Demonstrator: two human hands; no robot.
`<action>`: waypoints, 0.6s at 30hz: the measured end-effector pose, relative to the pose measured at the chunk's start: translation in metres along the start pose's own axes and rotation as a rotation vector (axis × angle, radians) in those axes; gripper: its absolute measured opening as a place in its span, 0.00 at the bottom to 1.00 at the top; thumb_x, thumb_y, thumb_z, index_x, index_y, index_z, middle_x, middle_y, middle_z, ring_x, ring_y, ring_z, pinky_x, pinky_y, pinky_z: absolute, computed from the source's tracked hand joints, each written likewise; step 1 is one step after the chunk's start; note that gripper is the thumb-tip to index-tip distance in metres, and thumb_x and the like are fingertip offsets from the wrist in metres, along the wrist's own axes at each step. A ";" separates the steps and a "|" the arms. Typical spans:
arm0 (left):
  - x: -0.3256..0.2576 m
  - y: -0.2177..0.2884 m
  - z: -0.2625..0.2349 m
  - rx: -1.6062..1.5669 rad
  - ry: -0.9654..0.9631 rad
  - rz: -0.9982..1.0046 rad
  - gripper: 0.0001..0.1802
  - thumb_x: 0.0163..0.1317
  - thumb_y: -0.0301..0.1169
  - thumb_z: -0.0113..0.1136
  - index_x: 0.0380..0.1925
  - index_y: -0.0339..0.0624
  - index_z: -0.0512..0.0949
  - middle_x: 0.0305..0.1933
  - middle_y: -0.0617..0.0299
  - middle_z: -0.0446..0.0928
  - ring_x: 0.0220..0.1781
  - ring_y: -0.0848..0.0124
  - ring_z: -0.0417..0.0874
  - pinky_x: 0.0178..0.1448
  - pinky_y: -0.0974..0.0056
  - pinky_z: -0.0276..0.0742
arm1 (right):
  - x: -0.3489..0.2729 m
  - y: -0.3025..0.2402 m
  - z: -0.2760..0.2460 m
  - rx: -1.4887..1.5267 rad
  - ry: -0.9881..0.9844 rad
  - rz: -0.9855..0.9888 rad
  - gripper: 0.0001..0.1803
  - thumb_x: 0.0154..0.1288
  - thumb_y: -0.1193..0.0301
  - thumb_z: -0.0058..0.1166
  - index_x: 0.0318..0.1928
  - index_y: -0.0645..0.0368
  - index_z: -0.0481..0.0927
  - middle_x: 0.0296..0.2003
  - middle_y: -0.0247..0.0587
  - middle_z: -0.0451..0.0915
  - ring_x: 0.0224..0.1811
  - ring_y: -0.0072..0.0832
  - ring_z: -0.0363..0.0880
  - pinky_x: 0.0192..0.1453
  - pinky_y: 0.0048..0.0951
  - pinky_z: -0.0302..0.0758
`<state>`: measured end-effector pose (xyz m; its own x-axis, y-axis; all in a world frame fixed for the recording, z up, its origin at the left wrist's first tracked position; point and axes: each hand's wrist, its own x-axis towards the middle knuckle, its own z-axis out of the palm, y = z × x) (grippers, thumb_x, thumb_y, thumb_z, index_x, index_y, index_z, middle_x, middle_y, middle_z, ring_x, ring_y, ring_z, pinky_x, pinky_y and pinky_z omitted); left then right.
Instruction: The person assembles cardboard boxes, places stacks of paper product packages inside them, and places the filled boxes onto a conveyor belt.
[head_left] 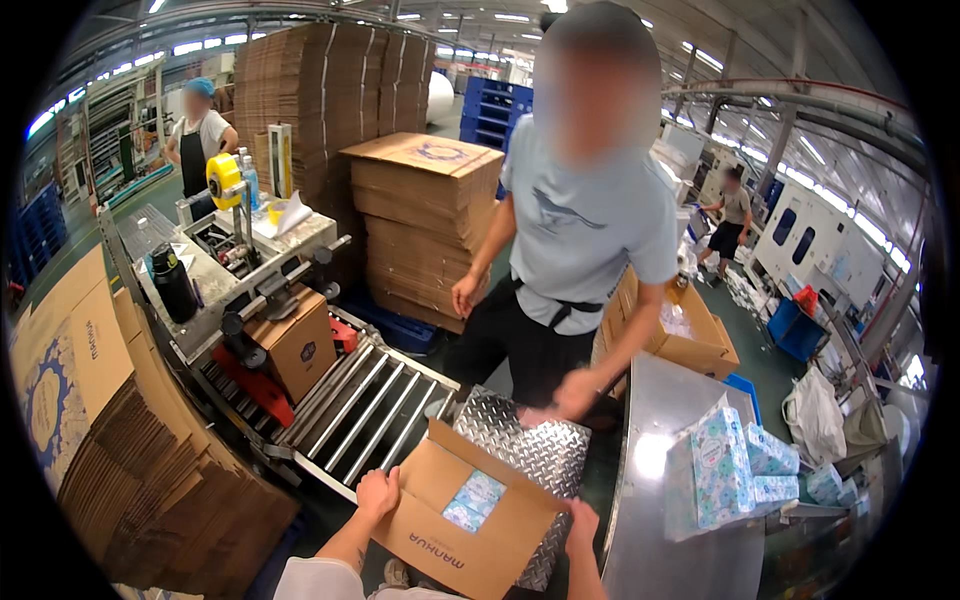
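Observation:
Directly in front of me a brown cardboard box (455, 542) rests on a diamond-plate metal stand (515, 428). Its flaps lie partly folded, and a blue floral package (473, 501) shows through the gap between them. My left hand (378, 492) grips the left edge of the box, near its corner. On the opposite side, my right hand (582, 525) is closed around the right flap's edge, its fingers partly hidden. A co-worker stands across the stand, with one hand (577, 392) above the plate's far edge.
A roller conveyor (375, 412) leads left to a taping machine (235, 240), with a carton (293, 340) inside it. Flattened cartons (170, 490) are stacked at left; more (415, 230) stand behind. At right, a steel table (675, 500) carries several blue floral packs (722, 465).

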<state>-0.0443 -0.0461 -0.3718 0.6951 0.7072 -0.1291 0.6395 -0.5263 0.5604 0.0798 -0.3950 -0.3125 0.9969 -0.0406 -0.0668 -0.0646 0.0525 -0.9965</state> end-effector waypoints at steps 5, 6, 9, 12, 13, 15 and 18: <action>-0.001 0.019 -0.006 -0.322 0.095 0.311 0.24 0.58 0.48 0.47 0.35 0.36 0.75 0.37 0.49 0.74 0.45 0.52 0.73 0.50 0.54 0.67 | -0.055 0.052 -0.027 -0.748 -0.409 -0.673 0.08 0.54 0.72 0.50 0.26 0.64 0.79 0.29 0.49 0.80 0.35 0.39 0.79 0.44 0.34 0.73; 0.009 0.008 -0.007 -0.283 0.121 0.240 0.25 0.56 0.50 0.48 0.37 0.37 0.75 0.39 0.48 0.74 0.47 0.53 0.73 0.51 0.54 0.68 | -0.060 0.050 -0.009 -0.737 -0.455 -0.659 0.08 0.54 0.72 0.50 0.26 0.64 0.79 0.29 0.49 0.80 0.35 0.39 0.79 0.44 0.34 0.73; 0.006 0.018 -0.021 -0.307 0.052 -0.001 0.30 0.52 0.54 0.51 0.40 0.37 0.75 0.46 0.47 0.74 0.50 0.54 0.74 0.53 0.55 0.69 | -0.067 0.041 0.007 -1.020 -0.435 -0.646 0.08 0.55 0.71 0.50 0.27 0.65 0.77 0.31 0.52 0.79 0.37 0.45 0.77 0.43 0.36 0.72; 0.007 0.032 -0.009 -0.261 -0.012 0.022 0.29 0.52 0.53 0.49 0.38 0.37 0.76 0.45 0.47 0.76 0.47 0.54 0.77 0.49 0.52 0.72 | -0.039 0.068 -0.008 -0.831 -0.260 -0.580 0.10 0.53 0.71 0.49 0.31 0.65 0.77 0.30 0.51 0.76 0.34 0.46 0.74 0.41 0.41 0.70; 0.010 0.030 -0.004 -0.238 -0.016 0.037 0.27 0.54 0.52 0.48 0.37 0.38 0.77 0.45 0.48 0.76 0.46 0.54 0.77 0.48 0.52 0.72 | -0.038 0.067 -0.014 -0.901 -0.324 -0.536 0.14 0.59 0.66 0.45 0.33 0.67 0.74 0.34 0.57 0.76 0.37 0.49 0.74 0.42 0.43 0.69; 0.013 0.044 -0.001 -0.133 0.005 0.136 0.24 0.56 0.50 0.46 0.37 0.41 0.77 0.44 0.49 0.76 0.45 0.54 0.78 0.48 0.52 0.72 | -0.012 0.082 -0.016 -0.908 -0.315 -0.648 0.14 0.58 0.67 0.45 0.33 0.68 0.74 0.33 0.59 0.75 0.36 0.52 0.73 0.42 0.44 0.68; 0.012 0.034 -0.006 -0.309 -0.022 0.054 0.24 0.59 0.49 0.44 0.37 0.41 0.76 0.41 0.48 0.77 0.45 0.54 0.77 0.48 0.52 0.72 | 0.006 0.114 -0.017 -0.864 0.056 -0.756 0.15 0.56 0.67 0.47 0.32 0.72 0.74 0.32 0.67 0.73 0.36 0.58 0.69 0.43 0.47 0.65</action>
<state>-0.0162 -0.0525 -0.3497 0.7345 0.6699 -0.1083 0.4736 -0.3917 0.7888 0.0772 -0.4062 -0.4273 0.7916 0.1847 0.5824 0.5197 -0.7048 -0.4828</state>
